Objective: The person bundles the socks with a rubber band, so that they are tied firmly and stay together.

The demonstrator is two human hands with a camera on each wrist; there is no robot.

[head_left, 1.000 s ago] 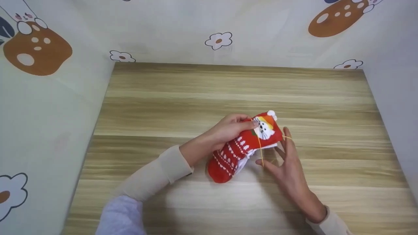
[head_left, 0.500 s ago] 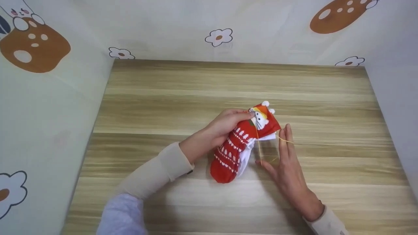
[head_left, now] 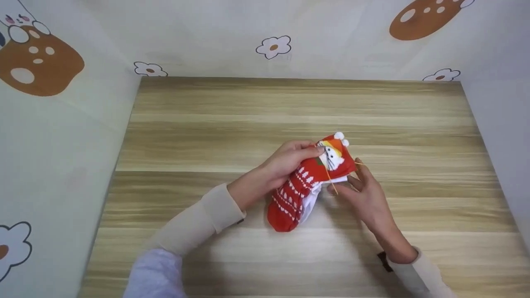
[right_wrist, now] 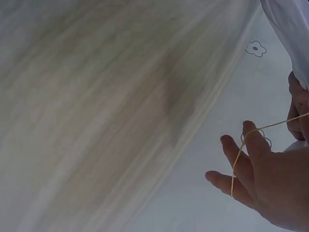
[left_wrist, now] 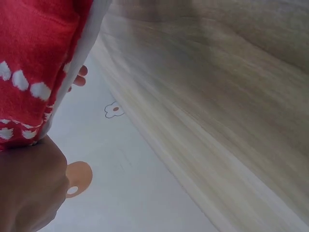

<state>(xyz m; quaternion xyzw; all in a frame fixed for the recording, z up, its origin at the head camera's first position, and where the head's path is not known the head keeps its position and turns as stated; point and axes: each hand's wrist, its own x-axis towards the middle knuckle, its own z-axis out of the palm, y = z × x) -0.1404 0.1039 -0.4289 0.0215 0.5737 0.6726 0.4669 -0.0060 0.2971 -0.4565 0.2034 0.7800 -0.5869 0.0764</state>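
Note:
A red sock with white patterns, a cat face and white pom-poms is held above the table, layered over white fabric, perhaps a second sock. My left hand grips its cuff side, thumb on top beside the cat face. A thin yellow rubber band crosses the sock and stretches to my right hand. That hand stands at the sock's right edge, fingers spread, with the band looped over them. In the right wrist view, the band runs across the extended fingers. The sock's underside is hidden.
The wood-grain table extends around both hands. Pale walls printed with flowers and brown shapes enclose it at the back and on both sides.
My right hand first straightens its fingers, then bends them and draws its thumb up closer to the sock. The sock shifts slightly while the left hand keeps its grip.

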